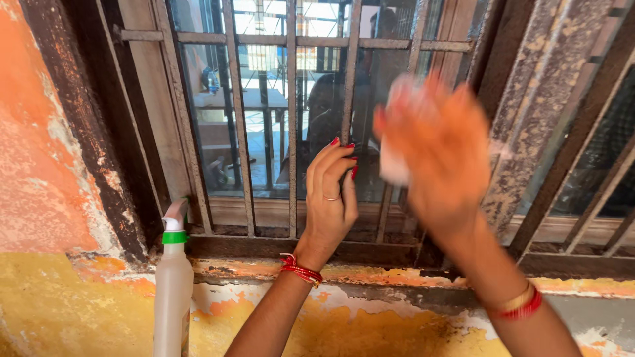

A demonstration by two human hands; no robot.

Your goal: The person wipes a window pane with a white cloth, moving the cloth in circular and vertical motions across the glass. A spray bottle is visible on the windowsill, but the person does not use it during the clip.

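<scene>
I'm looking down at a window w/ a rusty metal grille [292, 119] over dark glass [268, 99], set in a wall of peeling orange and yellow paint [46, 198].

My left hand [329, 195] is up against the grille, fingers curled around one of the vertical bars near the middle, red nails showing, a ring on one finger, red thread bangles at the wrist. So left grip is clenched on the bar [349, 86].

My right hand [433, 152] is raised in front of the bars to the right of the left hand, heavily blurred. It has a white cloth [397, 162] pressed under the palm and fingers, w/ white showing at the fingertips and at the lower left edge of the hand. Right grip is grasping that cloth; can't tell exactly how the fingers wrap it b/c of the blur. A gold and red bangle sits on the right wrist.

Cloth is at the grille, about mid height, just beside the left hand's fingertips.

Lower left: a translucent spray bottle [173, 291] w/ a green collar and white trigger head stands upright below the sill [264, 246], well apart from both hands.
</scene>
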